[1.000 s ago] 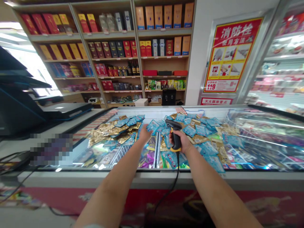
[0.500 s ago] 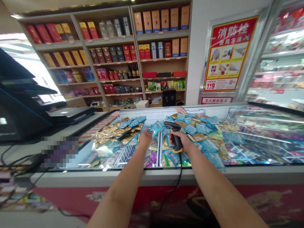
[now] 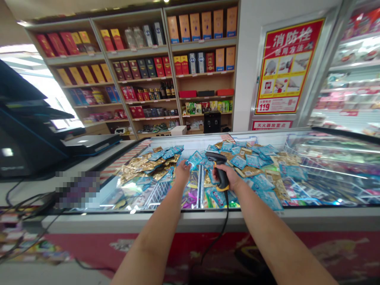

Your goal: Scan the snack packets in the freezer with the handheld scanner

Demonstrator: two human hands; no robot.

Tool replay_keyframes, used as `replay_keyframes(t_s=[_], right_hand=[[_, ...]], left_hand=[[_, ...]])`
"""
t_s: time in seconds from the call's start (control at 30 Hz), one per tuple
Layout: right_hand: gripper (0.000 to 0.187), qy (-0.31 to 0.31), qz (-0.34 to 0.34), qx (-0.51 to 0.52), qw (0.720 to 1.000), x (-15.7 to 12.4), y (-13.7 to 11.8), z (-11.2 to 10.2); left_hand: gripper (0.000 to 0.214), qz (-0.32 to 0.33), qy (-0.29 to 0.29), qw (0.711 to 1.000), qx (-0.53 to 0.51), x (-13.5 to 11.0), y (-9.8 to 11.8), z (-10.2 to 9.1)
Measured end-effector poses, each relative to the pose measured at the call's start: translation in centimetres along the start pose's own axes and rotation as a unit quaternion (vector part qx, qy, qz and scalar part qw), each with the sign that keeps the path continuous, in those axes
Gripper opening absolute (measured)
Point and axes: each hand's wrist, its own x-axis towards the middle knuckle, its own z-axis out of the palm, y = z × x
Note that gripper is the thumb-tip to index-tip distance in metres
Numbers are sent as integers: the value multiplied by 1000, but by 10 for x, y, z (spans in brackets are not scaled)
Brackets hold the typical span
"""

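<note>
My right hand (image 3: 230, 177) is closed round the grip of a black barcode scanner (image 3: 219, 168) with an orange base; its black cable (image 3: 218, 233) hangs down toward me. The scanner's head points left at a small blue packet (image 3: 195, 159). My left hand (image 3: 181, 171) pinches that blue packet, holding it just above the glass lid of a chest freezer (image 3: 190, 221). Several blue packets (image 3: 252, 160) lie heaped on the glass to the right, several gold packets (image 3: 142, 164) to the left.
A black till with a screen (image 3: 26, 130) and loose cables stands at the left on the counter. Wooden shelves (image 3: 166, 75) with boxed goods fill the far wall. A red fire poster (image 3: 285, 67) hangs at the right, beside a chilled display cabinet (image 3: 347, 83).
My view has shifted slightly; both hands stay at the same spot over the freezer lid, the left still on the blue packet, the right still on the scanner.
</note>
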Motion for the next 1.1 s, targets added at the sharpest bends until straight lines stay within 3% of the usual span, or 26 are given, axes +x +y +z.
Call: replay_keyframes(t_s=[0.53,0.77,0.93,1.03,1.1], right_hand=[[12,20,2,32,999,-2,-2,3],[11,19,13,41,999,-1,-1,3],[9,26,6,51,998,-2,-2,4],[11,27,13,48,998,-2,-2,4],[11,27,14,46,998,-2,-2,4]], left_hand=[[36,-24,4,1000,-3,-3,5,-2],[38,-41,126,990,-38,2,5,-18],[44,-109,265,942,-175,20,-5,-39],[45,-144,287,911,-259,31,-14,-44],[49,-134,273,914,-267,36,-18,-46]])
